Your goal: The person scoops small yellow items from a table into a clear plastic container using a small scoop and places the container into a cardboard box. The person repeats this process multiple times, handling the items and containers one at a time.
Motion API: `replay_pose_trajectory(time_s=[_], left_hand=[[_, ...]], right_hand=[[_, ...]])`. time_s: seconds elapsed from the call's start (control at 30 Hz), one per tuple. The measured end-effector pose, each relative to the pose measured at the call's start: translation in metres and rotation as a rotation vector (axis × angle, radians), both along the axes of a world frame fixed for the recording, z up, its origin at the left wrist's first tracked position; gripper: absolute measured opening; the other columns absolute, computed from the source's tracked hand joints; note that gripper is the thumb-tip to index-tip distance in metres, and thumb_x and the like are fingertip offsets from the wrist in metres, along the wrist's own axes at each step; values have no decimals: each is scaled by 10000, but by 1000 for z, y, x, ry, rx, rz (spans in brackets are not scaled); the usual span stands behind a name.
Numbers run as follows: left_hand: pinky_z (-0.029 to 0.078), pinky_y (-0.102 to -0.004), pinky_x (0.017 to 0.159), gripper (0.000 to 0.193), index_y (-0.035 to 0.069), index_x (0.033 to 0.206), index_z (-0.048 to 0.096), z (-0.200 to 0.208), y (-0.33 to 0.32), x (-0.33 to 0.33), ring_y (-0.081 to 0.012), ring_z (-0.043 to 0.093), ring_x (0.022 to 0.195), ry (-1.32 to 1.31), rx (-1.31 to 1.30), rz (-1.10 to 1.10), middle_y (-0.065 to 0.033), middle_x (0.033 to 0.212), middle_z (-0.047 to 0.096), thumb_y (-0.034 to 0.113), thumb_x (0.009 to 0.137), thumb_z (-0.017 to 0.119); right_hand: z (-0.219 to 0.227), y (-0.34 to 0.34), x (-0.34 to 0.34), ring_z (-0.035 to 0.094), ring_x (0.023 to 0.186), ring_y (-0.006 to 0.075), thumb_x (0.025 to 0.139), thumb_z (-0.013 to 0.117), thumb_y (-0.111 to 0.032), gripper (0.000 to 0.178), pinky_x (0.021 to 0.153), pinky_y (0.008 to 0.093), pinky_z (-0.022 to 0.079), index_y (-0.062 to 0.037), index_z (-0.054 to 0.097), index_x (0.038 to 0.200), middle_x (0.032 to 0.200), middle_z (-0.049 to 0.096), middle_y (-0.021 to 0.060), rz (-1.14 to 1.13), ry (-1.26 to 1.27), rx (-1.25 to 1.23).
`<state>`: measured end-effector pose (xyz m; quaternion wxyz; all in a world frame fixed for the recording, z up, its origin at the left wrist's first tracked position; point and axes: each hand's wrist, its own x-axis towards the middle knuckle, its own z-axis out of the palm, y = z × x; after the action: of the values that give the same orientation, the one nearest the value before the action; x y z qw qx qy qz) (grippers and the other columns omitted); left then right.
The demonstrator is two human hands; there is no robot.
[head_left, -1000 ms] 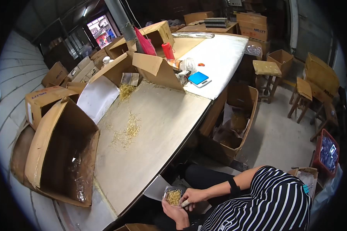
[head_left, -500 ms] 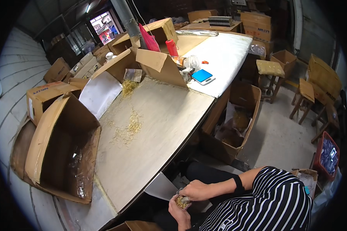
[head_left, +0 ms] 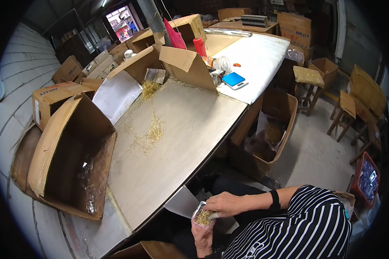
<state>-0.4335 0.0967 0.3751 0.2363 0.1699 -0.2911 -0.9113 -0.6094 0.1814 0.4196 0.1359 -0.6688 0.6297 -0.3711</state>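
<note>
My left hand [head_left: 202, 237], low in the view, is wrapped round a small clear plastic pack [head_left: 199, 209] and tilts its open side up. Short thin gold-coloured pieces [head_left: 202, 218] fill the pack. Over its opening, my right hand [head_left: 224, 204] reaches across with fingers bent and closed at the gold pieces. A pale covering shows on the right thumb. What lies between the right fingertips is hidden. More loose gold pieces [head_left: 154, 129] are scattered on the grey worktable [head_left: 177, 142], with a denser heap [head_left: 150, 90] at its far end.
A large open carton [head_left: 69, 151] with clear plastic inside stands at the table's left. Another open carton [head_left: 263, 159] holds bags right of the table. A blue-topped scale [head_left: 234, 80] and red bottle [head_left: 199, 46] sit further back. Wooden stools [head_left: 309, 77] stand at right.
My left hand has tipped the pack, so more of its clear plastic shows. My right hand has shifted slightly right and up, still at the opening. The whole view has shifted a little.
</note>
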Motion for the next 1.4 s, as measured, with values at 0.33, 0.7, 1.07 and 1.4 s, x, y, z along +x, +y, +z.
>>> replay_pose_trajectory(time_s=[0.33, 0.7, 1.07, 1.4], left_hand=[[562, -340, 848, 632, -2, 1301, 387, 0, 1, -4, -231, 586, 1053, -111, -107, 53, -129, 1198, 529, -3, 737, 673], [518, -389, 904, 697, 1, 1365, 342, 7, -8, -1, -275, 531, 1166, -106, -61, -36, -152, 1279, 497, 81, 762, 681], [442, -426, 1017, 858, 21, 1416, 233, 15, -15, 17, -340, 422, 1280, 26, -1, 52, -187, 1372, 379, -100, 670, 641], [517, -393, 935, 679, -3, 1384, 289, 4, -12, 21, -272, 539, 1171, -68, -33, -55, -174, 1284, 485, -20, 791, 620]], right_hand=[[-4, 2, -7, 588, 851, 283, 768, 648, -123, 231, 668, 409, 504, -66, 582, 982, 866, 580, 77, 166, 32, -65], [-3, -7, -14, 621, 769, 294, 727, 658, -54, 198, 649, 369, 516, -62, 642, 925, 829, 617, 105, -82, -98, -204], [-4, 2, -10, 580, 780, 89, 870, 644, -110, 272, 702, 236, 479, 39, 600, 1093, 868, 630, 33, -174, -987, 500], [-29, -35, 2, 604, 895, 108, 865, 641, -65, 240, 790, 257, 490, 24, 630, 1088, 958, 655, 58, -127, -884, 376]])
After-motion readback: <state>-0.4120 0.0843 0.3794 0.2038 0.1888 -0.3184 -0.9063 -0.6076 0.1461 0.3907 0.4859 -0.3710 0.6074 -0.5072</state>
